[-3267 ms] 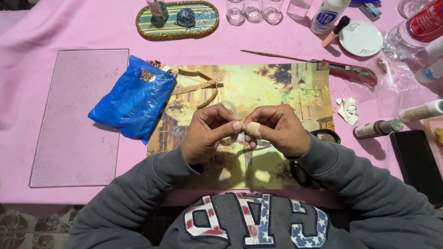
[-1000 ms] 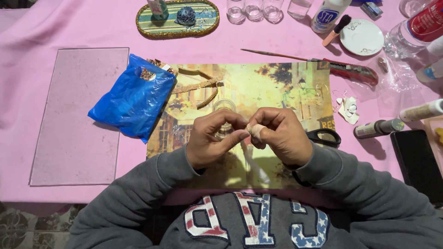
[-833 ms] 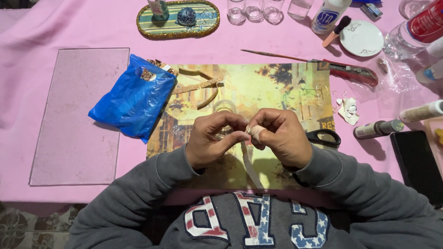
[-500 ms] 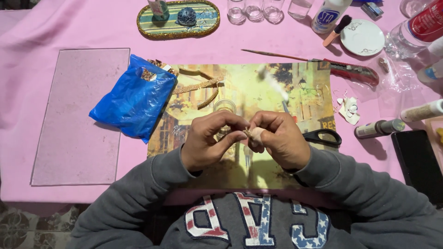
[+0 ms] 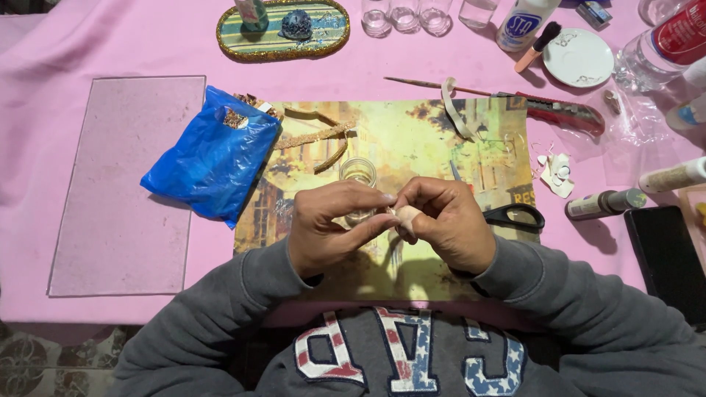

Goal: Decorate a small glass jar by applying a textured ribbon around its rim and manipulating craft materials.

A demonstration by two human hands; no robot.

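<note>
My left hand [image 5: 331, 228] and my right hand [image 5: 445, 220] meet over a yellowish printed mat [image 5: 412, 140] on the pink tablecloth. Between the fingertips of both hands sits a small pale cream piece [image 5: 404, 215], pinched from both sides; what it is made of is hard to tell. A small clear glass jar [image 5: 358, 173] stands on the mat just beyond my left hand, partly hidden by the fingers. Black-handled scissors [image 5: 515, 215] lie on the mat right beside my right hand.
A blue plastic bag [image 5: 213, 154] lies left of the mat, beside a clear rectangular sheet [image 5: 125, 184]. Gold trim strips [image 5: 316, 136], a cream ribbon [image 5: 452, 110], a brush and a red cutter [image 5: 566, 114] lie farther back. Bottles, glasses, a white dish [image 5: 581, 57], tubes and a dark phone [image 5: 669, 254] crowd the right and far edges.
My hands stay together over the mat and have shifted slightly, the fingers working the pale piece. The jar shows more beyond my left hand.
</note>
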